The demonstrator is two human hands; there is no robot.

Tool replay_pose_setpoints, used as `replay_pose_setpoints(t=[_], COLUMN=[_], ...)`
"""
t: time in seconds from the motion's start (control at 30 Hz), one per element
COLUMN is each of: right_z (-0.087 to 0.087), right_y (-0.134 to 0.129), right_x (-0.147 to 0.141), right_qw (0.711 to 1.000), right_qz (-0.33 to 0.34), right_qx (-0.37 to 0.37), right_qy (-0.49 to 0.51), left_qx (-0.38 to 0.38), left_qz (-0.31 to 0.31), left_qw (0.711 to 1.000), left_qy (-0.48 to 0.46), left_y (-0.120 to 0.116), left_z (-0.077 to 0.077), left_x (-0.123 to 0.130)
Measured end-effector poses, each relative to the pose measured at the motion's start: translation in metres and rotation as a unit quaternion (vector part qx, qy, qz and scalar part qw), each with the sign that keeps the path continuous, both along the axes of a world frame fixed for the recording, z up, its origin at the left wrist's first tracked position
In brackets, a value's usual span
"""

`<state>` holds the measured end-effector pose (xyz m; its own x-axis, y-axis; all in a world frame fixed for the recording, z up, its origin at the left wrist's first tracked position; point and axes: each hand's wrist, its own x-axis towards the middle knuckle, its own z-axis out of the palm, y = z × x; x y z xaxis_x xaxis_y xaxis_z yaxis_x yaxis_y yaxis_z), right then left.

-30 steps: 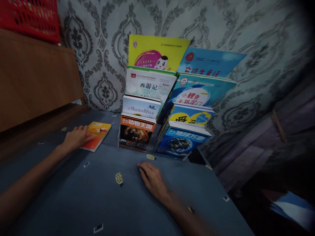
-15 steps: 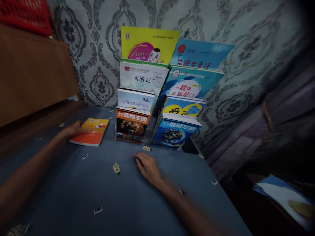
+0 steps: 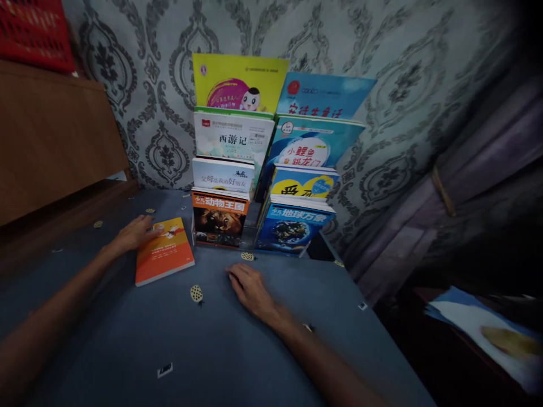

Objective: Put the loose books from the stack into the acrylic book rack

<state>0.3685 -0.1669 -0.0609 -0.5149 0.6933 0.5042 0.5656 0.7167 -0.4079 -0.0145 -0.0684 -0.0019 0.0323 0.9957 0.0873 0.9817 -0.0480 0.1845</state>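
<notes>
An orange-and-yellow book (image 3: 164,254) lies flat on the table, turned at a slight angle. My left hand (image 3: 134,233) is at its upper left corner, fingers stretched over the edge of the cover and not wrapped round it. My right hand (image 3: 250,288) rests on the tablecloth in front of the book rack, holding nothing, its fingers loosely bent. The clear rack (image 3: 248,242) carries two columns of upright books in tiers. At its front stand an animal book with a lion cover (image 3: 218,220) and a blue book with a globe (image 3: 292,229).
The blue tablecloth (image 3: 237,350) has small pineapple prints. A dark flat object (image 3: 319,249) lies beside the rack on the right. On the left are a wooden cabinet (image 3: 55,130) and a red plastic basket (image 3: 36,37). A purple curtain (image 3: 394,243) hangs on the right, near some papers (image 3: 470,322).
The orange book has shifted toward me and turned, and my left hand has loosened on it, fingers now straighter. My right hand has stayed in place. The view has swung slightly.
</notes>
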Motion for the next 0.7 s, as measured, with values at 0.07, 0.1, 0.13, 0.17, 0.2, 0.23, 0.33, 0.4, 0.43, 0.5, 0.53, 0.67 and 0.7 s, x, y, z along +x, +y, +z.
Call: replay_pose_setpoints(t=[0.07, 0.1, 0.13, 0.17, 0.2, 0.23, 0.33, 0.4, 0.43, 0.5, 0.53, 0.67, 0.7], right_z=[0.0, 0.0, 0.0, 0.001, 0.001, 0.001, 0.003, 0.006, 0.008, 0.014, 0.018, 0.035, 0.038], right_y=[-0.001, -0.001, -0.002, -0.002, -0.002, -0.002, -0.002, -0.001, -0.002, -0.005, -0.007, -0.03, -0.037], right_x=[0.0, 0.0, 0.001, 0.001, 0.001, 0.001, 0.001, 0.003, 0.003, 0.004, 0.003, -0.01, -0.016], right_qw=[1.0, 1.0, 1.0, 1.0, 1.0, 1.0, 0.998, 0.995, 0.992, 0.988, 0.986, 0.992, 0.994], right_qz=[-0.002, -0.004, -0.007, -0.01, -0.013, -0.015, -0.028, -0.043, -0.05, -0.059, -0.06, -0.018, 0.003], right_qx=[0.0, 0.0, 0.0, -0.002, -0.006, -0.011, -0.024, -0.027, -0.028, -0.025, -0.02, 0.01, 0.013], right_qy=[-0.002, -0.001, 0.0, 0.002, 0.005, 0.01, 0.047, 0.087, 0.108, 0.142, 0.152, 0.128, 0.105], left_qx=[-0.017, -0.02, -0.024, -0.028, -0.033, -0.04, -0.084, -0.116, -0.126, -0.133, -0.131, -0.136, -0.138], left_qz=[-0.017, -0.022, -0.024, -0.025, -0.026, -0.027, -0.024, -0.025, -0.032, -0.057, -0.07, -0.108, -0.12], left_qw=[1.0, 0.999, 0.999, 0.999, 0.999, 0.999, 0.996, 0.993, 0.991, 0.988, 0.986, 0.978, 0.975], left_qy=[0.017, 0.021, 0.026, 0.028, 0.024, 0.014, -0.008, -0.013, -0.022, -0.054, -0.074, -0.112, -0.123], left_y=[0.009, 0.01, 0.01, 0.008, 0.003, -0.002, -0.026, -0.044, -0.054, -0.073, -0.082, -0.113, -0.12], left_z=[-0.004, -0.006, -0.008, -0.008, -0.007, -0.006, 0.0, 0.003, 0.004, 0.002, 0.001, -0.005, -0.006], left_x=[0.01, 0.012, 0.012, 0.01, 0.007, 0.004, 0.0, 0.004, 0.008, 0.021, 0.029, 0.069, 0.08])
